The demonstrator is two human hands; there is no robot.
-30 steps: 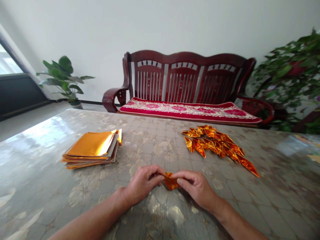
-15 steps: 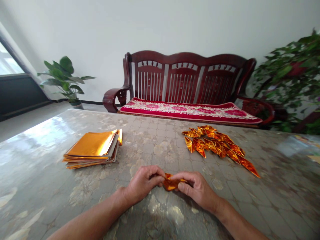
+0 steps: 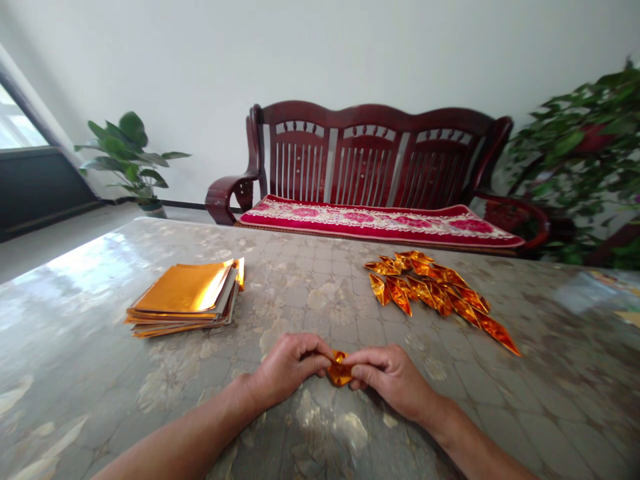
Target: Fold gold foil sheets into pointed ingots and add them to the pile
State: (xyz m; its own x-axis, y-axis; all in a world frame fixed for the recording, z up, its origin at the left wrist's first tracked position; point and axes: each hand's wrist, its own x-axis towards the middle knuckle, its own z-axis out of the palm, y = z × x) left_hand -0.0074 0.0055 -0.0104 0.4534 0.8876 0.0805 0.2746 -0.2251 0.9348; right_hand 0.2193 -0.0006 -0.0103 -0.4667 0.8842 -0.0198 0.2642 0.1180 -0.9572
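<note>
The left hand [image 3: 287,367] and right hand [image 3: 387,380], fingers curled nearly shut, pinch one folded gold foil piece [image 3: 340,370]; one stack of foil sheets [image 3: 183,293] and perhaps twenty folded pieces [image 3: 430,290] lie apart on the table [image 3: 300,300].

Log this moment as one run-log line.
left hand: pinching folded gold foil piece | right hand: pinching same piece | table: foil sheet stack, folded foil pile

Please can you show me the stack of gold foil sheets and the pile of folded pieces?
Stack of gold foil sheets [image 3: 183,288], head view, top sheet.
Pile of folded foil pieces [image 3: 425,285], head view, pile's middle.
</note>
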